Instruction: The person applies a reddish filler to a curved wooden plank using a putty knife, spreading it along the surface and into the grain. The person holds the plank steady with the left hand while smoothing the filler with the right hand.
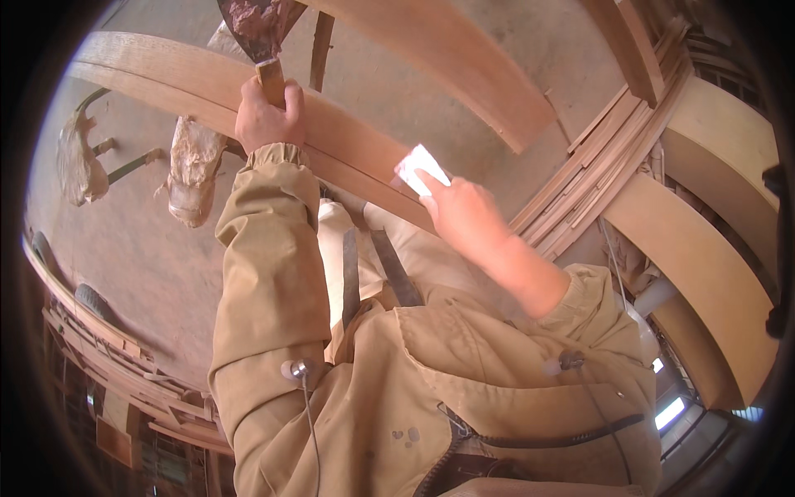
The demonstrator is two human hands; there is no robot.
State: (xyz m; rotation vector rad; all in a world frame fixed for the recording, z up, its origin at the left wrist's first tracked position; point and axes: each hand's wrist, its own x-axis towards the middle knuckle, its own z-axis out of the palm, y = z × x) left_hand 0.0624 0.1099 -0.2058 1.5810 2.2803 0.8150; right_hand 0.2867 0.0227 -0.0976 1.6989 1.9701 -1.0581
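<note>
Surroundings: stack of thin curved wood strips [609, 157] right of hands; second curved plank [464, 58] above; paper-wrapped bundle [195, 170] on dusty concrete floor [141, 248] below left.

Left hand [267, 116]: grip closed around wooden handle of putty knife [263, 37], blade caked reddish.

Right hand [465, 211]: fingers pinch small white rectangular scraper [421, 168], pressed against long curved light-wood beam [182, 79].

Beam's near edge runs diagonally between hands; open floor left.

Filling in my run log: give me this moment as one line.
left hand: grips wooden-handled putty knife | right hand: presses small white flat scraper on curved wooden beam
</note>
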